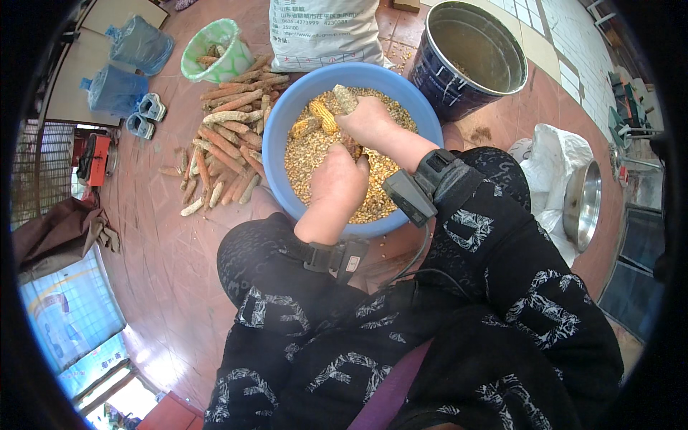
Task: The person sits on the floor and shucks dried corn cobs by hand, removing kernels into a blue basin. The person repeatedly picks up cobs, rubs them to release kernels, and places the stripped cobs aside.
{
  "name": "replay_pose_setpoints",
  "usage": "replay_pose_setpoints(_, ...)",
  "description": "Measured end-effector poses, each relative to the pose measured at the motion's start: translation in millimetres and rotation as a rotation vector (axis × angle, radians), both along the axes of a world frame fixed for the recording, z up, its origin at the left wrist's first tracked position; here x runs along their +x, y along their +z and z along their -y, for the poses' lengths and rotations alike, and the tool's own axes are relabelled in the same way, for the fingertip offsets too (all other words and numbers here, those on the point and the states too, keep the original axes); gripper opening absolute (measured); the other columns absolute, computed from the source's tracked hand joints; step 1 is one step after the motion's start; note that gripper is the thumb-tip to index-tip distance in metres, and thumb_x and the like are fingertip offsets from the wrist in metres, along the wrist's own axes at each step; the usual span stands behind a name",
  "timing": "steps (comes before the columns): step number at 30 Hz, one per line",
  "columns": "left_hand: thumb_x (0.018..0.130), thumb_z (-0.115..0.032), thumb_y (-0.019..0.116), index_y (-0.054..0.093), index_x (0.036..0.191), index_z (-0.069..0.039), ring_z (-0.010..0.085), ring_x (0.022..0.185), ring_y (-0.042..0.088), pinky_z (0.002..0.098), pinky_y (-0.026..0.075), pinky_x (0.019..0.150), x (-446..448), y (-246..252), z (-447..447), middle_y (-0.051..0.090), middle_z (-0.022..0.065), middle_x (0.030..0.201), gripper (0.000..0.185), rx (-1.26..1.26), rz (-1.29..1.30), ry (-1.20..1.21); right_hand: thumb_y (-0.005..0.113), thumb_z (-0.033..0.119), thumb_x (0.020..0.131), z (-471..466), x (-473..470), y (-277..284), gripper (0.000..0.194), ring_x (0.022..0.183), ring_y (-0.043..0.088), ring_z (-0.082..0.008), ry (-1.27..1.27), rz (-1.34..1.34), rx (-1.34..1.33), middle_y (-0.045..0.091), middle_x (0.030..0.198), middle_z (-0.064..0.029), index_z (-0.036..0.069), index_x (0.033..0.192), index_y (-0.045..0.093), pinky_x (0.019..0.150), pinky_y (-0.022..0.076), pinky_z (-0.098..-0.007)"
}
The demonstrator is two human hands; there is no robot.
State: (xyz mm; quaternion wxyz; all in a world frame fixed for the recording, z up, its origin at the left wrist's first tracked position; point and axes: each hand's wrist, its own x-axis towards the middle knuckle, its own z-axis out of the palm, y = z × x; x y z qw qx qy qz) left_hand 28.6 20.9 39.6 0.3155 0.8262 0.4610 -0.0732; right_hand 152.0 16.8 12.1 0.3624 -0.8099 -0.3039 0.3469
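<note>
A blue plastic basin (pixel 273 161) stands before me, with loose corn kernels (pixel 301 166) spread inside it. My right hand (pixel 371 122) grips a pale, stripped corncob (pixel 344 99) over the far part of the basin. Closer to me, my left hand (pixel 339 177) is closed around a dark reddish corn ear (pixel 352 146), much of it hidden by the fingers. The two hands are close together, and the ear lies between them. On the kernels to their left rest a yellow corn ear (pixel 324 116) and a partly darkened ear (pixel 304 128).
Left of the basin, stripped cobs (pixel 220 148) are heaped on the tiled floor; more sit in a green-and-white bucket (pixel 188 62). Behind stands a white woven sack (pixel 325 43) bearing writing. A dark metal bucket (pixel 446 80) is at the back right, a steel bowl (pixel 583 204) at the right.
</note>
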Motion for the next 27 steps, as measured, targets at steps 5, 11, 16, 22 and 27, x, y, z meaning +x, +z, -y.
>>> replay_pose_setpoints(5, 0.084, -0.034, 0.06, 0.056, 0.09, 0.005, 0.0416, 0.088, 0.063, 0.0466, 0.047, 0.079, -4.2, -10.8, -5.5, 0.063, 0.0287, 0.087, 0.04, -0.144, 0.17, 0.094, 0.064, 0.025, 0.076, 0.4, 2.1, -3.5, 0.033, 0.08, 0.066, -0.0337, 0.027, 0.024, 0.042, 0.066, 0.081, -0.0231, -0.005, 0.09, 0.066, 0.073, 0.051, -0.0392)
replay_pose_setpoints(11, 0.091, -0.034, 0.056, 0.055, 0.084, -0.002, 0.0146, 0.042, 0.045, 0.0296, 0.035, 0.04, -16.1, -4.6, -20.4, 0.054, 0.0063, 0.064, 0.033, -0.952, 0.542, 0.355, 0.068, 0.024, 0.075, 6.4, 8.7, -4.1, 0.03, 0.066, 0.063, -0.0227, -0.017, -0.134, 0.232, 0.066, 0.077, -0.0132, -0.003, 0.087, 0.065, 0.063, 0.05, -0.0351)
replay_pose_setpoints(16, 0.096, -0.036, 0.047, 0.051, 0.097, -0.004, 0.0067, 0.036, 0.033, 0.0216, 0.027, 0.036, -21.1, 4.7, -30.5, 0.047, -0.0009, 0.062, 0.032, -1.576, 0.769, 0.398, 0.066, 0.024, 0.083, 11.4, 6.6, 7.4, 0.028, 0.071, 0.059, -0.0131, -0.191, -0.693, 0.413, 0.062, 0.086, -0.0043, 0.001, 0.099, 0.061, 0.061, 0.0476, -0.0285)
replay_pose_setpoints(22, 0.098, -0.043, 0.037, 0.05, 0.102, -0.002, 0.0063, 0.036, 0.033, 0.0202, 0.027, 0.036, -20.1, 2.9, -32.6, 0.045, -0.0008, 0.062, 0.043, -1.776, 0.957, 0.329, 0.061, 0.037, 0.088, 14.1, 6.9, 19.1, 0.034, 0.071, 0.057, -0.0145, -0.262, -0.966, 0.538, 0.061, 0.083, -0.005, 0.003, 0.093, 0.062, 0.059, 0.0459, -0.0289)
replay_pose_setpoints(27, 0.099, -0.043, 0.036, 0.049, 0.103, -0.003, 0.0089, 0.038, 0.035, 0.0223, 0.028, 0.036, -18.1, 2.6, -32.2, 0.047, 0.002, 0.063, 0.042, -1.638, 0.967, 0.403, 0.059, 0.036, 0.09, 17.5, 16.8, 26.5, 0.036, 0.076, 0.059, -0.0161, -0.185, -1.019, 0.407, 0.062, 0.088, -0.0063, 0.002, 0.097, 0.062, 0.069, 0.0477, -0.0303)
